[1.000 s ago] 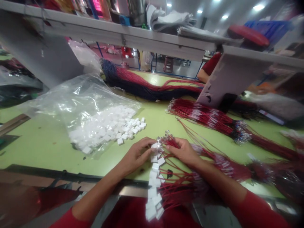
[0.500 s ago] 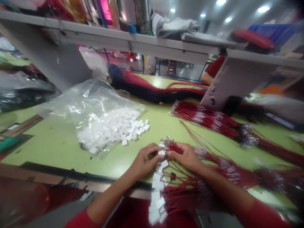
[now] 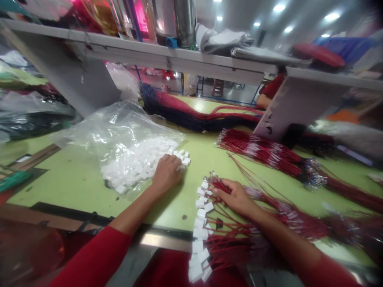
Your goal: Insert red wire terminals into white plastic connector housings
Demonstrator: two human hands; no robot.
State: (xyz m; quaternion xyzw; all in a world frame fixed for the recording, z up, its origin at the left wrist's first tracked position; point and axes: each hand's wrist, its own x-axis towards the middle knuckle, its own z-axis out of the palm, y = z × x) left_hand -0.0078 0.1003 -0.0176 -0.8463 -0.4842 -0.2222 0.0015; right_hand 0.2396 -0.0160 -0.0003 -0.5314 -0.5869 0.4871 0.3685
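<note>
My left hand [image 3: 166,172] rests knuckles up on the loose white plastic connectors [image 3: 182,156] spilling from the mouth of a clear plastic bag [image 3: 119,131]; its fingers curl down onto them, and what they hold is hidden. My right hand [image 3: 235,195] pinches the ends of a bundle of thin red wires [image 3: 269,211] lying on the green table [image 3: 74,179]. Below it, a row of red wires fitted with white connectors [image 3: 200,231] hangs over the table's front edge.
More red wire bundles [image 3: 269,153] lie to the right, and a dark blue and red bundle [image 3: 185,111] at the back. A grey shelf [image 3: 167,59] on slanted supports spans above the table. Another person's red sleeve [image 3: 271,85] shows behind the right support.
My left hand let go of the connector at the wire ends and moved up and left to the pile of loose connectors. My right hand stayed on the wires.
</note>
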